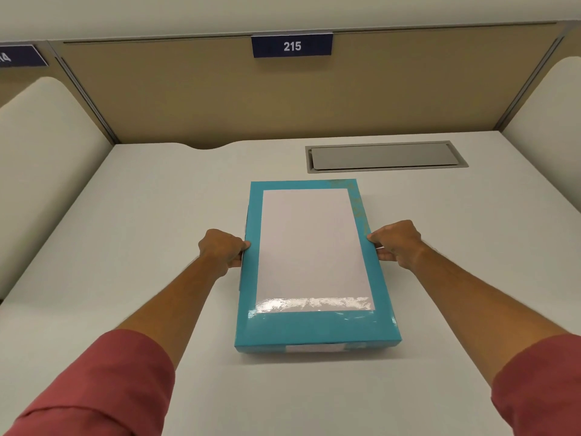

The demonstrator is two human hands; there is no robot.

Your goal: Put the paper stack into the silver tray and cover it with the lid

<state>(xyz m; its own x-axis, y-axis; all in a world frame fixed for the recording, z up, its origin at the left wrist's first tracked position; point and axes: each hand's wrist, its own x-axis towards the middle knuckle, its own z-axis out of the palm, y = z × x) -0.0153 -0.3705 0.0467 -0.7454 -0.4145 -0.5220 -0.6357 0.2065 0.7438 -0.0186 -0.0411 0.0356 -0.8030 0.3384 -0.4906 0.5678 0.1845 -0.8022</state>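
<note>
A teal lid (314,325) with a clear window lies flat on the white desk (141,215), long side pointing away from me. White paper (308,247) shows through the window. A thin grey strip of the silver tray (240,276) peeks out under the lid's left edge; the rest of the tray is hidden. My left hand (221,248) grips the lid's left long side, thumb on top. My right hand (397,243) grips the right long side the same way. Both hands sit about halfway along the lid.
A grey cable hatch (385,157) is set into the desk behind the lid, to the right. A tan partition with a "215" sign (292,45) closes the back. White side dividers stand at the left (47,146) and at the right (547,99).
</note>
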